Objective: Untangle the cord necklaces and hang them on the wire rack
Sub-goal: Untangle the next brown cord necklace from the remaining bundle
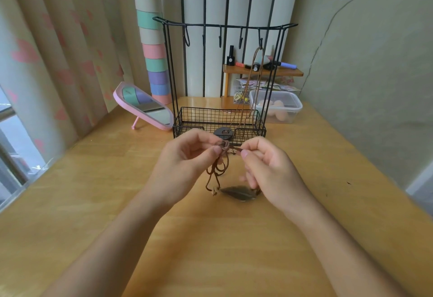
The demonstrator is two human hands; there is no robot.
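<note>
A black wire rack with hooks stands on the wooden table, a mesh basket at its base. One brown cord necklace hangs from the rightmost hook, its dark round pendant resting by the basket front. In front of the rack, my left hand and my right hand both pinch a tangled brown cord necklace at a knot between them. Its loops dangle below, and a blurred dark leaf-shaped pendant hangs under my right hand.
A pink tabletop mirror leans at the left of the rack. Behind it at the right are a clear lidded plastic box and a small wooden shelf with cosmetics. A curtain hangs at the left.
</note>
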